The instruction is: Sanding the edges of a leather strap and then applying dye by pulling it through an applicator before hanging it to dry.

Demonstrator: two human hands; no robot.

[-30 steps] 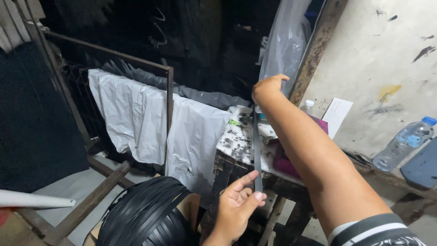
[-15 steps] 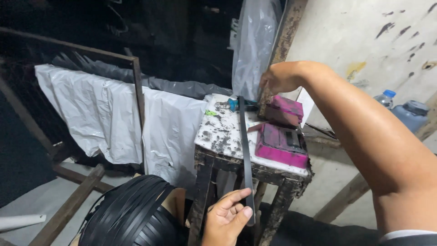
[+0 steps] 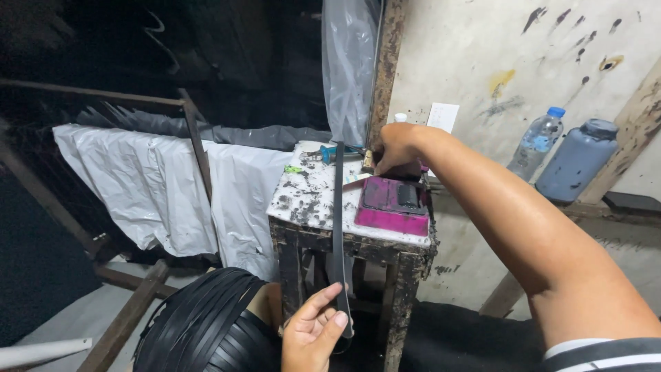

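Head view. The left hand (image 3: 313,334), low in the frame, pinched the near end of a long black strap (image 3: 339,227) between thumb and fingers. The strap ran upward across a paint-spattered stool (image 3: 303,200), its far end lying on the stool top. The right hand (image 3: 394,148) reached over the stool's far edge, fingers curled closed on a small tool whose kind could not be told, just beside a magenta tray (image 3: 392,207). A coil of black strapping (image 3: 200,324) sat below, beside the left hand. The step in hand appeared to be laying the strap flat along the stool for working. The next move would call for steady tension from the left hand while the right brought its tool onto the strap.
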